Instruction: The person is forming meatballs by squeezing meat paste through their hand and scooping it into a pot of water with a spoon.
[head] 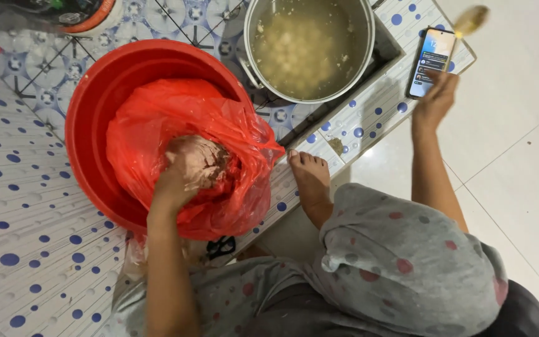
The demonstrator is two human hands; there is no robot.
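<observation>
- The left hand (185,171) is sunk into a red plastic bag (219,125) that lines a red basin (88,112); its fingers curl around a clump of pale, sticky paste (204,163), which also coats them.
- The paste looks soft, wet and clinging. I judge it light in small lumps, easy to pinch off but hard to shake free, so it is best scooped from underneath with cupped fingers.
- The bag is thin, limp and crumpled; its far edge droops over the basin rim on the side toward the right hand and would slide if tugged.
- The right hand (437,97) is raised well away from the basin, gripping a spoon (471,20) whose bowl shows blurred above it. Just under that hand lies a smartphone (430,62) with its screen lit.
- Between the 2 hands, beyond the basin, stands a metal pot (310,47) of cloudy broth with pale balls floating in it.
- The patterned step (369,118) ends close beside the phone, which lies near its corner.
- The person's bare foot (310,181) rests at the step's edge, just right of the bag; open white floor (519,156) lies under the right arm.
</observation>
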